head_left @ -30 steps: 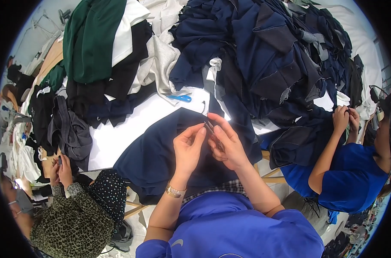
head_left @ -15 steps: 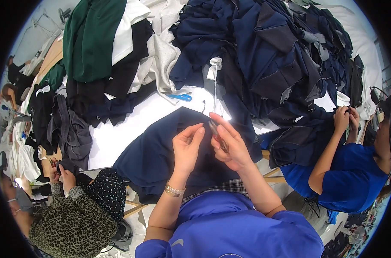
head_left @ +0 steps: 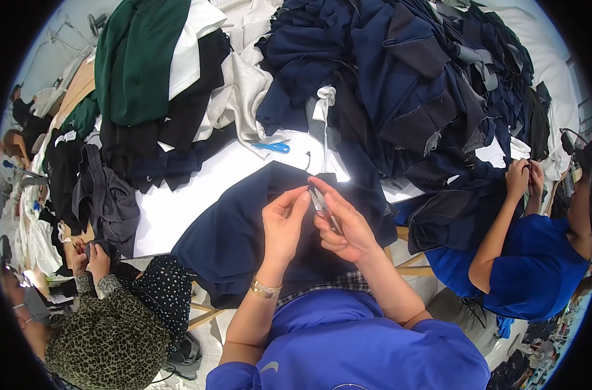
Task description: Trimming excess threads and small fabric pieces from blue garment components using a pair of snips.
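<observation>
At the near edge of a white table (head_left: 169, 218), a navy cloth (head_left: 237, 224) is draped toward the wearer's lap, beneath both hands. Small metal snips (head_left: 320, 205) are gripped in the right hand (head_left: 348, 231), their blades pointed at the left fingertips. The left hand (head_left: 283, 224) is closed in a pinch of thumb and forefinger (what is pinched cannot be told at this size). On the blue shirt (head_left: 367, 344), a pale curved emblem (head_left: 269, 366) is shown. A blue plastic object (head_left: 276, 148) is set on the tabletop, near a knotted white strip (head_left: 322, 107). The far side is covered by a navy heap (head_left: 393, 78) and, to the left, green fabric (head_left: 140, 65). At either side, dark cloth is handled by a co-worker.
</observation>
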Available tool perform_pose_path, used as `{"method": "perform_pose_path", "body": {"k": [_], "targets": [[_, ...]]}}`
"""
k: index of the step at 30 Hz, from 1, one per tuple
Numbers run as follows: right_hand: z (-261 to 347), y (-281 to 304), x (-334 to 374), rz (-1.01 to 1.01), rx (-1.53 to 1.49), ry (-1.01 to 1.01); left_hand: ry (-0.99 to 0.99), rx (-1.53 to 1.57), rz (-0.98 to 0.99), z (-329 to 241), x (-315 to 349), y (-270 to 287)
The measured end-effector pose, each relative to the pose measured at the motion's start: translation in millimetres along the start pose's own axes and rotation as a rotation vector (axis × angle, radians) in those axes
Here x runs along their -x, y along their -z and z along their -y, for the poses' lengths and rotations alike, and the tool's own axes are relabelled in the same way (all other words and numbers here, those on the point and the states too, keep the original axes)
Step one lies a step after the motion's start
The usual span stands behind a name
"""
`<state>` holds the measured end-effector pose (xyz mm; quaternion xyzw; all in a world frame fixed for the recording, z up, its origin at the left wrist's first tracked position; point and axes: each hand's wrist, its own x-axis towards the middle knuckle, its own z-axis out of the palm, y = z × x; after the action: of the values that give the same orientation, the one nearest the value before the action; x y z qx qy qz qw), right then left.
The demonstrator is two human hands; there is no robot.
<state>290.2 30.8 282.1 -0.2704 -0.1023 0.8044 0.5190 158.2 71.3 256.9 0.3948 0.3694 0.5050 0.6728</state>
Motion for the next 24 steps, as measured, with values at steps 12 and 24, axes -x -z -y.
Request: {"method": "perform_pose_path", "body": {"k": [12,24], "targets": [[3.8,4.2,2.0,0.033,-0.039,-0.015,0.056,0.088,-0.022,1.2,-1.2,2.6],[3.2,1.3,-1.1,0.017,-0.029,-0.023,0.055,0.077,0.017,-2.3,-0.1,1.7]]}}
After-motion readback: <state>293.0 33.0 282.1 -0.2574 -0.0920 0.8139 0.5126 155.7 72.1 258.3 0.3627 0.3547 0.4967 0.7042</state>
